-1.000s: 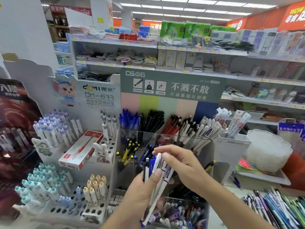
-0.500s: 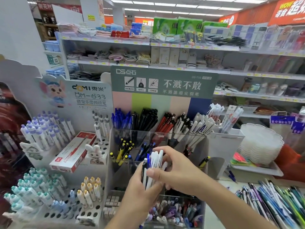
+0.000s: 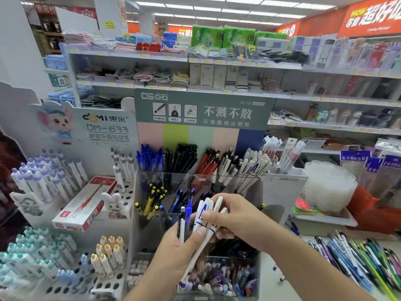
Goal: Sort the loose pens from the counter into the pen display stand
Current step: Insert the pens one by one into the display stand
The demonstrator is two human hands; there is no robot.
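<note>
Being gripped upright in the left hand [image 3: 173,250] is a bundle of pens [image 3: 202,216], just before the pen display stand [image 3: 219,183]; its white pens are being pinched by the right hand [image 3: 236,218]. More loose pens [image 3: 355,261] are lying on the bench [image 3: 269,279].

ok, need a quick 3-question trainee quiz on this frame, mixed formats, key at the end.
1. True or false: the left hand grips a bundle of pens upright in front of the pen display stand.
2. Multiple choice: the right hand is
A. resting on the counter
B. pinching the white pens at the top of the bundle
C. reaching to the shelf
3. Fill in: the loose pens still to be sorted lie on the counter to the person's ____.

Key: 1 true; 2 B; 3 right.
</note>
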